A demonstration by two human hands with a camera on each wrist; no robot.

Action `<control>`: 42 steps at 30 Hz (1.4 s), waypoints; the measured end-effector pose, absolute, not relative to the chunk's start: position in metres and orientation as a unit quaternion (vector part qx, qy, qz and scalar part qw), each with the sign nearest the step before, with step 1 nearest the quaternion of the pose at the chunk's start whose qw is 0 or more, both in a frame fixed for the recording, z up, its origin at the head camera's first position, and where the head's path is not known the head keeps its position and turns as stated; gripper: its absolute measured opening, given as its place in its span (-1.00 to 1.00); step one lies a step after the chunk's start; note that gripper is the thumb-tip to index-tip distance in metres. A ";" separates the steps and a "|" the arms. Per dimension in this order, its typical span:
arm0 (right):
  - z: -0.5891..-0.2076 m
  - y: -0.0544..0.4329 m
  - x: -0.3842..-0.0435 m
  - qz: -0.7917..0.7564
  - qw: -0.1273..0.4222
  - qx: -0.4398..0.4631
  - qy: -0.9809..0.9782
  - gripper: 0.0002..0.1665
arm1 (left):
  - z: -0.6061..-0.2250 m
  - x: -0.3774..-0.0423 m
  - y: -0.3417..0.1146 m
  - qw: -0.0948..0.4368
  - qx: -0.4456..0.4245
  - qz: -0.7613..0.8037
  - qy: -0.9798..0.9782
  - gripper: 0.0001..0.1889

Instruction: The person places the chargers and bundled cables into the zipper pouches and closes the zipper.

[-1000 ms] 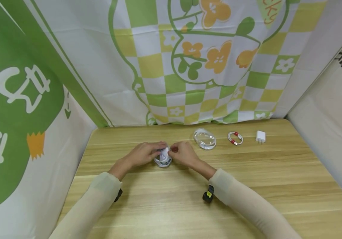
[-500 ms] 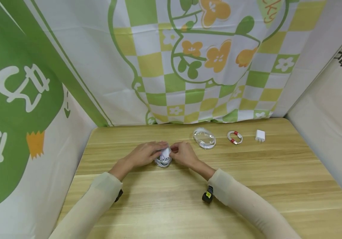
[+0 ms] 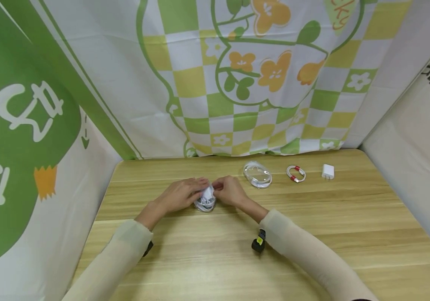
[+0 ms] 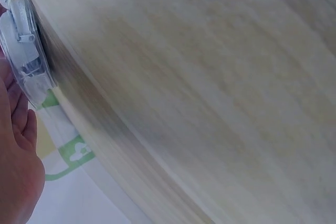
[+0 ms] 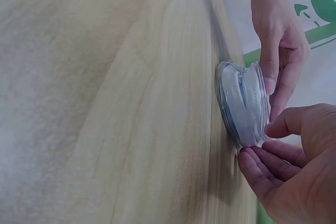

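A coiled white cable in clear plastic wrapping lies on the wooden table, left of centre in the head view. In the right wrist view the same wrapped coil stands out as a thick ring. My left hand holds it from the left, fingers over its far edge and thumb at its near side. From the right, my right hand pinches its edge; the right wrist view shows that thumb on top and the fingertips at the rim. The left wrist view catches only part of the coil and the left hand.
Along the table's far side lie a larger clear-wrapped cable coil, a small white cable with red ties and a white plug adapter. Behind them hangs a patterned cloth; printed cloth also flanks both sides.
My right hand and forearm have shifted slightly up and left in the head view. The wrapping over the coil has changed shape a little. My left hand stays nearly in place.
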State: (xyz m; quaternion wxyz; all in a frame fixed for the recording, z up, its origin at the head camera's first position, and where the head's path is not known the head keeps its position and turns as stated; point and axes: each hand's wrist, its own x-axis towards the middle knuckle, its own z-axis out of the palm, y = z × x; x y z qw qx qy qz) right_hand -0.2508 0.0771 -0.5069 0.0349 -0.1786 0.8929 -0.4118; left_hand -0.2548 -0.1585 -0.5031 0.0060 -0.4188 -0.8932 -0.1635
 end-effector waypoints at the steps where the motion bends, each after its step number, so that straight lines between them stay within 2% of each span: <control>1: -0.507 0.077 -0.251 -0.412 0.035 -0.182 0.892 -0.72 | -0.504 -0.254 -0.159 0.008 -0.419 -0.166 -0.893 -0.55; 14: -0.506 0.071 -0.263 -0.383 0.036 -0.224 0.895 -0.69 | -0.510 -0.250 -0.167 0.033 -0.433 -0.181 -0.882 -0.52; 21: -0.508 0.073 -0.269 -0.360 0.024 -0.250 0.898 -0.73 | -0.512 -0.248 -0.165 0.022 -0.441 -0.186 -0.878 -0.52; 29: -0.511 0.083 -0.260 -0.351 0.003 -0.225 0.909 -0.80 | -0.510 -0.245 -0.164 0.016 -0.427 -0.168 -0.888 -0.44; 42: -0.505 0.087 -0.250 -0.367 0.002 -0.167 0.915 -0.82 | -0.512 -0.242 -0.153 0.077 -0.403 -0.136 -0.902 -0.44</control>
